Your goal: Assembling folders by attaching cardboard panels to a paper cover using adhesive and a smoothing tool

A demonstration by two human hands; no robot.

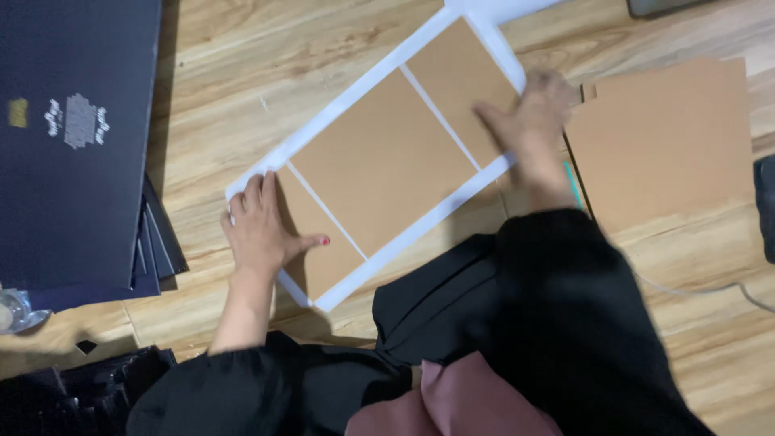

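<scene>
At the far left we recorded a stack of dark navy flat boards (73,137), rectangular, the top one bearing a small pale printed emblem and a little gold mark near its left edge; thinner dark sheets fanned out beneath its lower right corner. All lay on a wooden floor (234,73) of light, grained planks.

Next we noted our left hand (262,230), fingers spread flat and pressed palm-down on the lower left end of the white sheet with brown panels (379,161). This sheet lay diagonally across the floor, centre of view, running from lower left to upper right. It carried three brown cardboard rectangles, a large middle one and a narrower one at each end, parted by thin white strips and framed by a white border.

Further right we logged our right hand (529,121), blurred, resting open on the upper right panel and the sheet's edge; we could not tell its fingers exactly. Black sleeves covered both arms.

Just beside that hand sat a plain brown cardboard piece (662,137), roughly square, flat on the floor. A thin pale cord (710,289) trailed below it.
</scene>
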